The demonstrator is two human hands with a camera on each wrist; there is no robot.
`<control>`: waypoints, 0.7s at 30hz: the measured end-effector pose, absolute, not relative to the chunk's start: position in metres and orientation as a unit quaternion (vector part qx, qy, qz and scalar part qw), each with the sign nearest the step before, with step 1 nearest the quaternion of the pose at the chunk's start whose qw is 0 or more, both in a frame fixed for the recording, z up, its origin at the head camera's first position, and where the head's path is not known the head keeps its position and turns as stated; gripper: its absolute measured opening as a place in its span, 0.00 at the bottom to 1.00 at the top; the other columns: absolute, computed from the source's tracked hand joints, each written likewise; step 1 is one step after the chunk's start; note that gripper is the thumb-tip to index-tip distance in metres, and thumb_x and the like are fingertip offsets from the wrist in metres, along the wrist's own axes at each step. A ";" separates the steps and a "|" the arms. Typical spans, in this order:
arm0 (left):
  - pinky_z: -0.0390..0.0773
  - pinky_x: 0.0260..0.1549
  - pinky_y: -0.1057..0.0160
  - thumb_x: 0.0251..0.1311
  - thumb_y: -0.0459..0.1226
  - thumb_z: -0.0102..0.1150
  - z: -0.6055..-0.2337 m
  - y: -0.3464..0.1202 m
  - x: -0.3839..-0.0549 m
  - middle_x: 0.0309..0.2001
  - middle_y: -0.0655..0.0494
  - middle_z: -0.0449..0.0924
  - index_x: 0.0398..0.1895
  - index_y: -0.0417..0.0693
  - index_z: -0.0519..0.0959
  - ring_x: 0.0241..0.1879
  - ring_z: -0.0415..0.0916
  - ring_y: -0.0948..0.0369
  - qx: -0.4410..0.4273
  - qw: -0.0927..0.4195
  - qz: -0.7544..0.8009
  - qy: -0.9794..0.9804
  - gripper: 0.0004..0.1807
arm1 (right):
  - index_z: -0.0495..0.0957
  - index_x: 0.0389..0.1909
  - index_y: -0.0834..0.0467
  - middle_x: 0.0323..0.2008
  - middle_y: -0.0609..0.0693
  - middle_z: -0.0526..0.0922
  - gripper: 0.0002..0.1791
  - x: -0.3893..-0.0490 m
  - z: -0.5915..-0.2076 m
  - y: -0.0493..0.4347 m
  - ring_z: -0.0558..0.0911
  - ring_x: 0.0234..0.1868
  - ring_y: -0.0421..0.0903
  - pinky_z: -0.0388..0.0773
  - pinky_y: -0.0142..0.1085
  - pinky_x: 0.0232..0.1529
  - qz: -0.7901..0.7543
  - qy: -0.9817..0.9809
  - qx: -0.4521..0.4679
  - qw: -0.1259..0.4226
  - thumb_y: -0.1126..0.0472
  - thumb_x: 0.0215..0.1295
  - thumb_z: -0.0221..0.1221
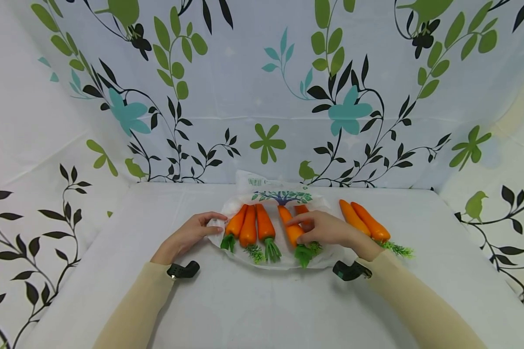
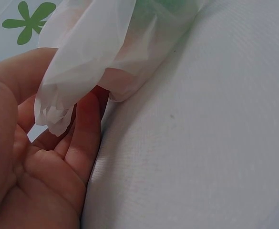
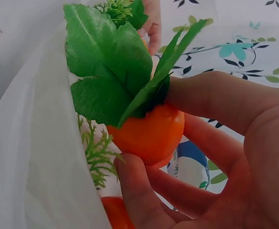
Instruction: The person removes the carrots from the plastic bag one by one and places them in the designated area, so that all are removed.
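Note:
My right hand [image 1: 325,228] grips an orange carrot [image 1: 291,225] with broad green leaves [image 3: 115,67], over the white plastic bag [image 1: 279,186]. In the right wrist view, thumb and fingers close round the carrot's thick leafy end. Another carrot [image 1: 302,210] lies behind that hand, partly hidden. My left hand [image 1: 196,230] pinches the bag's left edge; the crumpled film [image 2: 82,76] sits between thumb and fingers in the left wrist view. Beside it, three carrots [image 1: 248,227] lie side by side on the bag, green tops toward me.
Two more carrots [image 1: 362,220] lie on the white tablecloth [image 1: 262,310] right of the bag, behind my right forearm. A printed curtain [image 1: 227,97] with leaves and birds hangs at the table's back edge. The bag carries a tree print [image 1: 281,196].

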State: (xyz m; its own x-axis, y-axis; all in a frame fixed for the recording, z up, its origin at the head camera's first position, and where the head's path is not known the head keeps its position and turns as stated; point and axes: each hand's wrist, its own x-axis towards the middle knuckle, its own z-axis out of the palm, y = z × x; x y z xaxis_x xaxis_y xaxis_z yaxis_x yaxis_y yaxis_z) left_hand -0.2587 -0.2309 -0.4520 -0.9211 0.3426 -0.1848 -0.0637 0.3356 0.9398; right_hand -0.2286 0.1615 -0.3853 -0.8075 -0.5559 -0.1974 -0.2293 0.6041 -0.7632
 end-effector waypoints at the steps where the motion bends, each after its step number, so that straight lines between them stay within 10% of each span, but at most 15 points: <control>1: 0.37 0.71 0.37 0.60 0.41 0.69 -0.452 -0.231 -0.259 0.71 0.47 0.64 0.58 0.48 0.80 0.73 0.48 0.47 0.087 0.178 0.569 0.798 0.22 | 0.80 0.60 0.45 0.59 0.51 0.75 0.24 -0.228 -0.385 0.162 0.74 0.48 0.50 0.75 0.43 0.51 -0.383 0.871 -0.225 0.211 0.57 0.62 0.67; 21: 0.36 0.71 0.37 0.60 0.41 0.69 -0.453 -0.231 -0.259 0.72 0.47 0.63 0.58 0.49 0.80 0.75 0.45 0.46 0.086 0.175 0.566 0.801 0.22 | 0.78 0.63 0.48 0.61 0.49 0.77 0.24 -0.220 -0.383 0.190 0.74 0.56 0.50 0.72 0.49 0.60 -0.430 0.844 -0.225 0.228 0.55 0.66 0.64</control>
State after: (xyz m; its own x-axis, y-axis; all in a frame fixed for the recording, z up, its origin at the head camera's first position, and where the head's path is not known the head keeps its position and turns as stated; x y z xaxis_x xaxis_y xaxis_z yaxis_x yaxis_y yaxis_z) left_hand -0.2585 -0.2308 -0.4532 -0.9241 0.3361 -0.1817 -0.0594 0.3434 0.9373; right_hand -0.2200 0.1901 -0.3828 -0.7950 -0.5759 -0.1908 -0.1845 0.5292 -0.8282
